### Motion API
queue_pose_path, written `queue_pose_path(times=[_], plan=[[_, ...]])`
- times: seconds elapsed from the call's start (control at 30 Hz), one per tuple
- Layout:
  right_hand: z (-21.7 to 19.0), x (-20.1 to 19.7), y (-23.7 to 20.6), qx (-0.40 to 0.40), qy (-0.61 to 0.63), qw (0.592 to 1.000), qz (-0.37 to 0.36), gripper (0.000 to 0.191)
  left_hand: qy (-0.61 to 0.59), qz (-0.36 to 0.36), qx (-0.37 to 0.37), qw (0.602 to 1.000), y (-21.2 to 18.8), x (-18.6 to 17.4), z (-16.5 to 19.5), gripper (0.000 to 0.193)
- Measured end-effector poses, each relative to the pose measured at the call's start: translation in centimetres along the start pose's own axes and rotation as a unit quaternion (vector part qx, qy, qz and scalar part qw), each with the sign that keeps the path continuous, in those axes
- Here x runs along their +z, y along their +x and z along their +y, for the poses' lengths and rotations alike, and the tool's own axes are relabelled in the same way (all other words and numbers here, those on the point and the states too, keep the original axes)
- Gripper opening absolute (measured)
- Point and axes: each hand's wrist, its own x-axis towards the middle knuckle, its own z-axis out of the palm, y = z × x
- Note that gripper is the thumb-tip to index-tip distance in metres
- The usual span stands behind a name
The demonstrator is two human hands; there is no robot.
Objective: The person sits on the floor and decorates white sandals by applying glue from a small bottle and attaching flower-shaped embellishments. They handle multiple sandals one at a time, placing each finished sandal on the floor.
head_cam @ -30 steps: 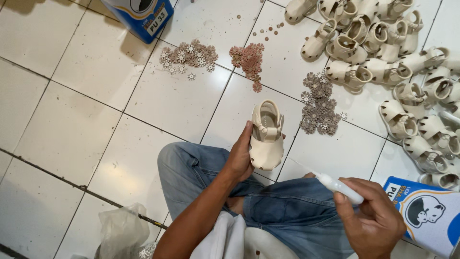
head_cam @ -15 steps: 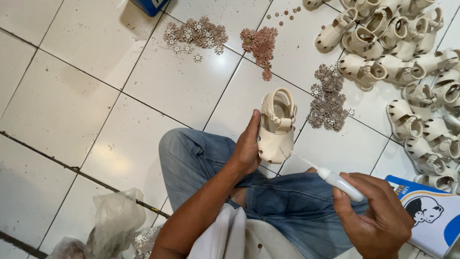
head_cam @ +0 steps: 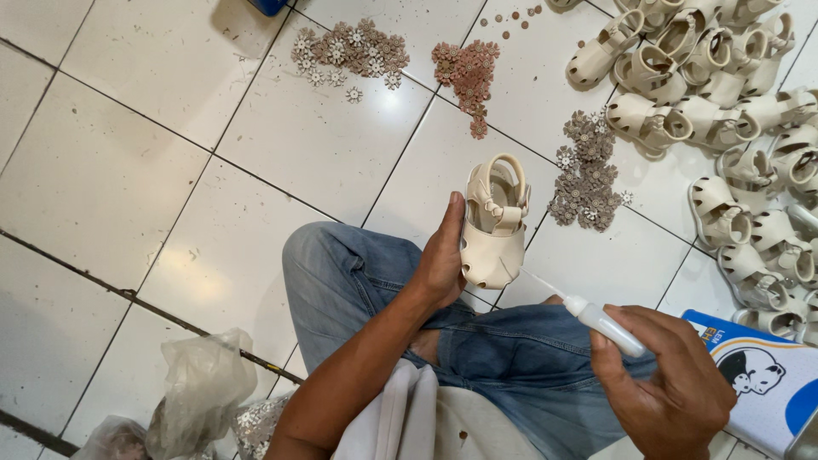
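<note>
Gripping a small cream sandal (head_cam: 494, 221) from its left side, the left hand (head_cam: 441, 260) curls its fingers behind the shoe while the thumb lies along the near edge, so the grasp is closed snugly on it. That sandal is held upright above the tiled floor (head_cam: 128, 170), just past the person's jeans-clad knee (head_cam: 341, 273). Lower right, the right hand (head_cam: 673, 388) wraps all its fingers tightly around a white glue bottle (head_cam: 605, 324), whose thin nozzle points up-left toward the sandal's toe end, close to it but apart. Outward on the floor lie 3 heaps of little flower trims: 1 greyish (head_cam: 349, 53), 1 pinkish (head_cam: 466, 72), 1 brownish-grey (head_cam: 586, 175) just beside the held shoe. A pile of matching cream sandals (head_cam: 724, 111) fills the upper right, and crumpled plastic bags (head_cam: 196, 392) sit lower left.
</note>
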Motion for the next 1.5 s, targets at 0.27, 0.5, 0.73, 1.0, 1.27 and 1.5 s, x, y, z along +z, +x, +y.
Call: queue_pose_path(times=[0.27, 0.5, 0.73, 1.0, 1.27, 1.5], plan=[[-0.15, -0.06, -0.30, 0.012, 0.013, 1.000, -0.021, 0.027, 0.052, 0.022, -0.004, 0.998, -0.18, -0.02, 0.11, 0.085], [-0.28, 0.05, -0.15, 0.004, -0.003, 1.000, -0.024, 0.026, 0.042, 0.011, -0.001, 0.999, -0.38, 0.10, 0.25, 0.088], [0.01, 0.03, -0.51, 0.005, 0.001, 0.999, -0.037, 0.027, 0.041, 0.007, 0.003, 0.999, -0.19, -0.18, 0.00, 0.088], [0.19, 0.12, -0.72, 0.003, -0.008, 0.999, -0.042, 0.027, 0.043, 0.015, 0.002, 0.999, -0.09, -0.30, -0.18, 0.087], [-0.03, 0.18, -0.43, 0.015, -0.025, 0.999, -0.044, 0.028, 0.057, 0.015, 0.002, 0.998, -0.11, -0.29, -0.06, 0.091], [-0.49, 0.08, 0.05, -0.007, -0.029, 0.999, -0.033, 0.027, 0.060, 0.015, -0.001, 0.998, 0.08, -0.36, -0.18, 0.091]])
